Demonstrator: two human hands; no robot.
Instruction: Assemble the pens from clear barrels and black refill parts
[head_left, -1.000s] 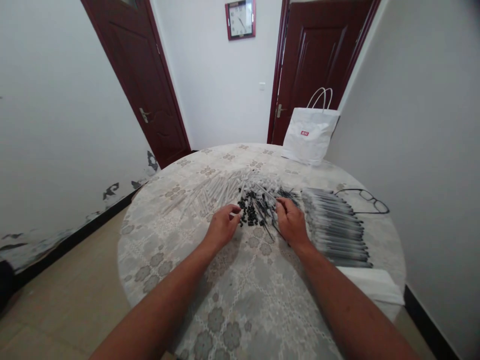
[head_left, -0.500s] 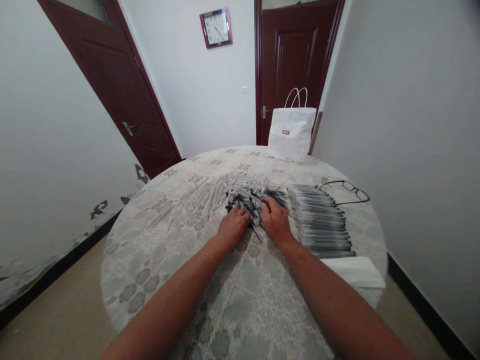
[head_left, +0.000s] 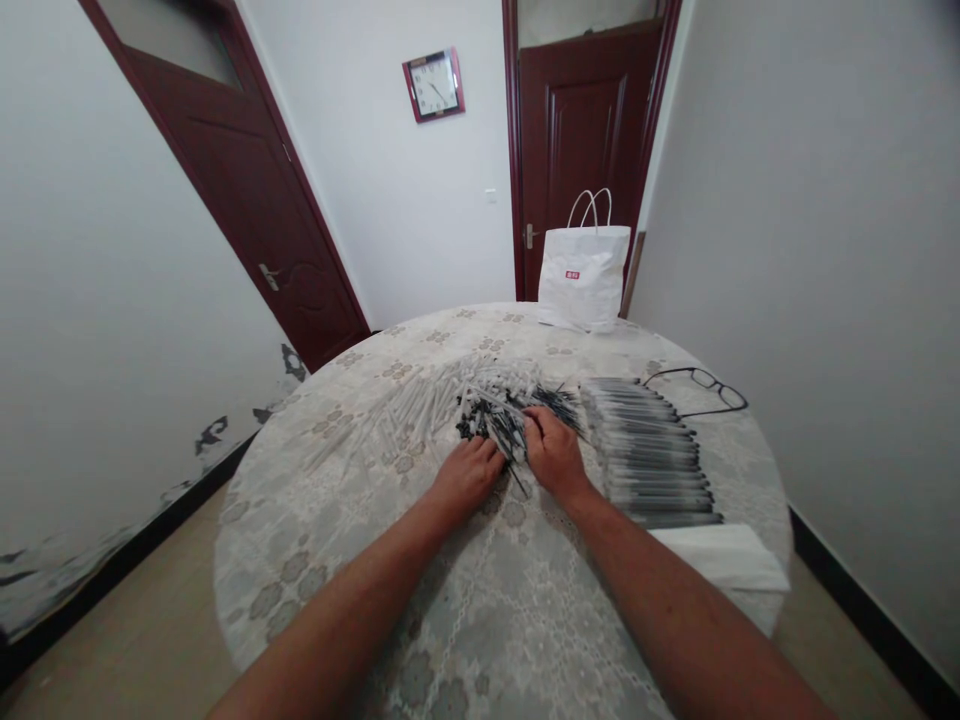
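Observation:
My left hand (head_left: 470, 474) rests at the near edge of a pile of pen parts, its fingers curled together over dark pieces; what they hold, if anything, is hidden. Across a small gap, my right hand (head_left: 553, 450) pinches the end of a pale pen barrel (head_left: 504, 401) that slants up to the left. Black pen caps (head_left: 471, 418) lie just beyond my left fingers. Behind them spread many translucent pen barrels (head_left: 420, 400). Thin dark refills (head_left: 559, 402) fan out beyond my right hand. To its right, pens (head_left: 656, 455) lie side by side in a long row.
A round table (head_left: 315, 610) with a patterned cloth carries everything. White folded paper or cloth (head_left: 720, 556) lies below the pen row. Eyeglasses (head_left: 705, 390) sit at the right, near the rim. A white handled bag (head_left: 583, 275) stands at the back.
The view has tilted slightly, so the whole scene sits lower and a little to the right. Both hands stay at the same spots by the pile, with hardly any finger movement.

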